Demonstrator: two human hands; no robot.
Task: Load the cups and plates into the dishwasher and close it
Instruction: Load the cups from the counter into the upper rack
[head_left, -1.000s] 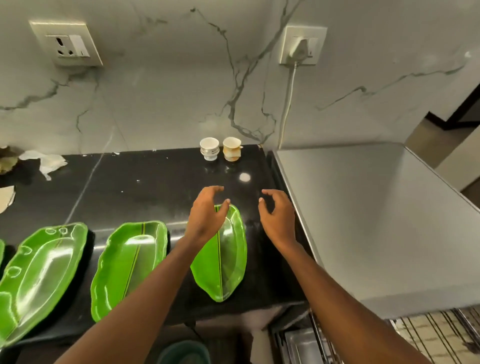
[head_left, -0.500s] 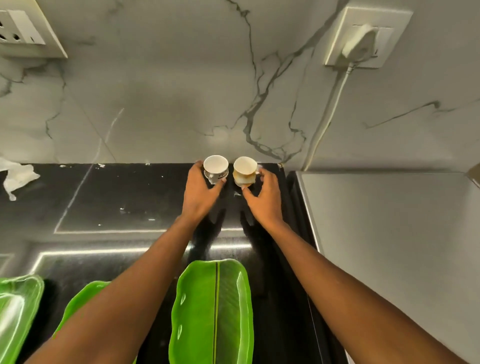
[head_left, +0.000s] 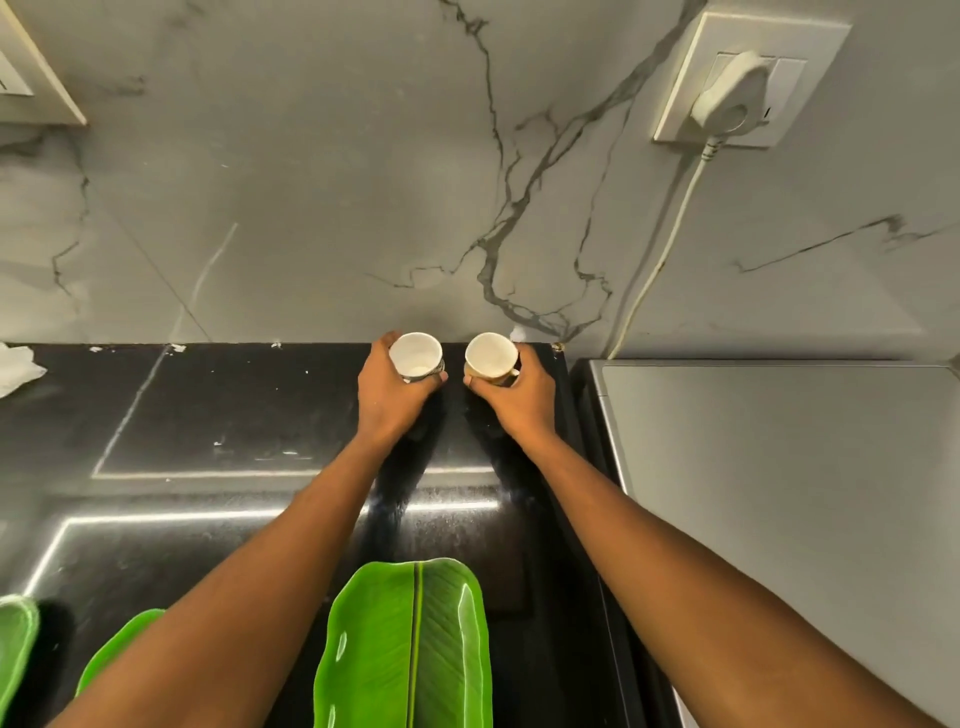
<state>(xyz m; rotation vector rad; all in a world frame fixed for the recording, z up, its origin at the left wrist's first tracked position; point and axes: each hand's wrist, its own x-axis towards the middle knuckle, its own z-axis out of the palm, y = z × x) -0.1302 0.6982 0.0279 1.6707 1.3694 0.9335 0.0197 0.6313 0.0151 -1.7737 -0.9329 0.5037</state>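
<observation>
Nearest, a green leaf-shaped plate lies on the black countertop, with two more green plates at the left edge. Both arms reach past them. At the back, by the marble wall, the left hand grips a white cup and the right hand grips a cream cup. The two cups sit near each other but apart. A grey appliance top lies to the right.

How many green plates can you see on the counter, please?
3. One green plate lies at the bottom centre; a second plate peeks out beside the left forearm; a third plate is cut by the left edge. More may lie out of frame.
</observation>
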